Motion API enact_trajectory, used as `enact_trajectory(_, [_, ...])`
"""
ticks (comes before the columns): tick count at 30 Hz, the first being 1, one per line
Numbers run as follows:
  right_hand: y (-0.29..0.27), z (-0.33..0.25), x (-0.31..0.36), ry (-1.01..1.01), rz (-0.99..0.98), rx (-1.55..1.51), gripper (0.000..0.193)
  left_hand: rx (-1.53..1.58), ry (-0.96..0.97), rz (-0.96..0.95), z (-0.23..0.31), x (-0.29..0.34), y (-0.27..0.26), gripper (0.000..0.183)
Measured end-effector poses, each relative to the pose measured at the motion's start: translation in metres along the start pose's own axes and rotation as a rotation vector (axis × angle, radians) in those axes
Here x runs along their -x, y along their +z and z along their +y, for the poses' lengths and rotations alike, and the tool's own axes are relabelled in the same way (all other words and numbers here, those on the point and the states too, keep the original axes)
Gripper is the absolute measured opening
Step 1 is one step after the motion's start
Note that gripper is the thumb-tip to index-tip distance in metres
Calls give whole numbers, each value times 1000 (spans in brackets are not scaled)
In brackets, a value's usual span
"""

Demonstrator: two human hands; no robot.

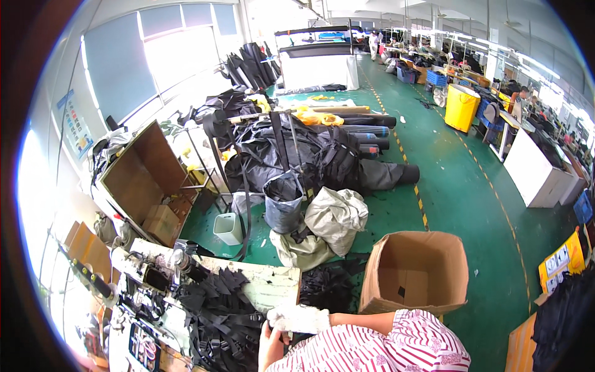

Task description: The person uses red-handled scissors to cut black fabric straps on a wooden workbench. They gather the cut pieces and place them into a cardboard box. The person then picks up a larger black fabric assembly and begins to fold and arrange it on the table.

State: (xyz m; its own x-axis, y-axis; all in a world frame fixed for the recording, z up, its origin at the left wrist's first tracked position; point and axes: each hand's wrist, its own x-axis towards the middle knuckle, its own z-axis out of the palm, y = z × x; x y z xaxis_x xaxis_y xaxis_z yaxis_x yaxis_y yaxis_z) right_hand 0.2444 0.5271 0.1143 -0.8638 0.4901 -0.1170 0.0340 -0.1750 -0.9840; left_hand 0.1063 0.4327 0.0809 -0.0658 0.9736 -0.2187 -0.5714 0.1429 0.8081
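Observation:
A heap of black straps with buckles (223, 316) covers the white worktable (276, 285) at the lower left. My right hand (299, 318), in a white glove, reaches across from the right and lies at the heap's right edge, fingers curled. Below it, my bare left hand (268, 348) comes out of a pink striped sleeve (372, 347) and touches the straps at its fingertips. The straps hide the fingers of both hands, so a grip does not show.
An open empty cardboard box (414, 273) stands on the green floor just right of the table. Beyond it are grey sacks (334, 217), a dark bucket (283, 204), a small white bin (228, 228), black fabric piles and rolls (365, 133). A sewing machine (155, 273) sits at the left.

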Motion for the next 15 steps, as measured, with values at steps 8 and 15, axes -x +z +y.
enact_trajectory(8, [-6, 58, -30, -16, -10, -519, 26, -395, 49, 160, -15, -15, -16, 17])
enact_trajectory(15, [-5, 55, -33, -148, -57, -633, 27, -501, 27, 360, -32, -30, -45, 13])
